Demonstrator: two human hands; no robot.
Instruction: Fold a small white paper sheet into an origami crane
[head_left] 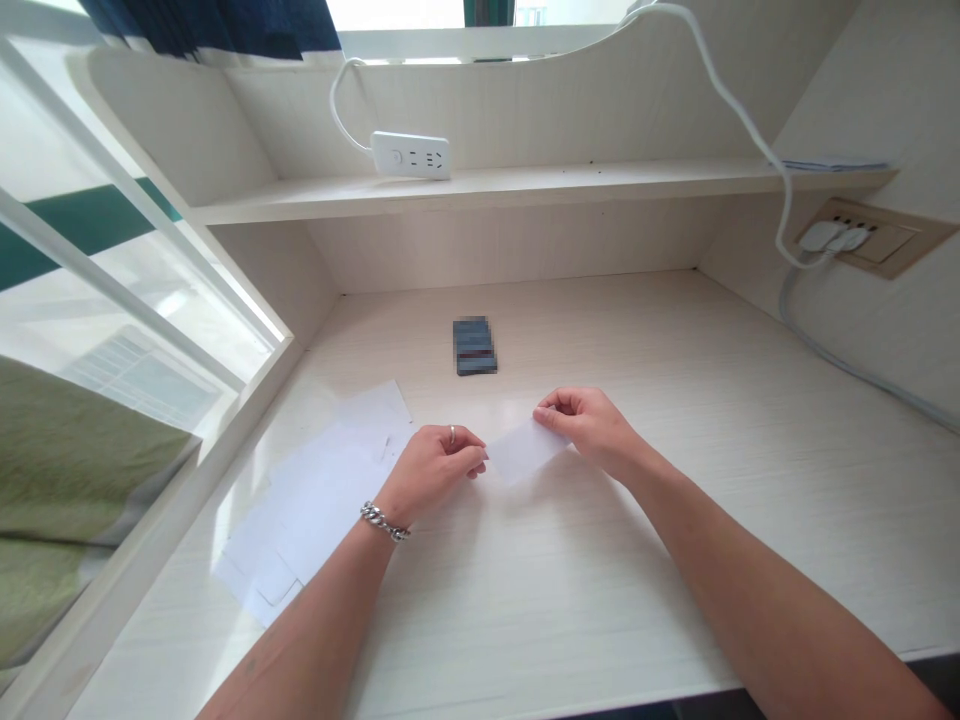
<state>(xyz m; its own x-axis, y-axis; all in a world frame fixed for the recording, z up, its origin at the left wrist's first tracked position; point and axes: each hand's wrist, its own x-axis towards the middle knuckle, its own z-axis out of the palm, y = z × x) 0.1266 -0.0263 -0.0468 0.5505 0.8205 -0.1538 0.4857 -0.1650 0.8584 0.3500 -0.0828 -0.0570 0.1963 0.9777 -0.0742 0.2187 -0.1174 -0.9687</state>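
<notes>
A small white slip of paper (523,450) hangs just above the pale wooden desk (675,480), held at both ends. My left hand (433,468), with a ring and a chain bracelet, pinches its left edge. My right hand (589,425) pinches its right edge with curled fingers. Several loose white paper sheets (315,500) lie on the desk to the left of my left hand. A dark card-sized object (474,346) lies flat farther back, beyond the slip.
A shelf (525,185) runs along the back and carries a white power strip (411,155). A white cable (750,120) runs to a wall socket (862,238) on the right. A slanted rail (112,280) and green bedding (67,480) are at left.
</notes>
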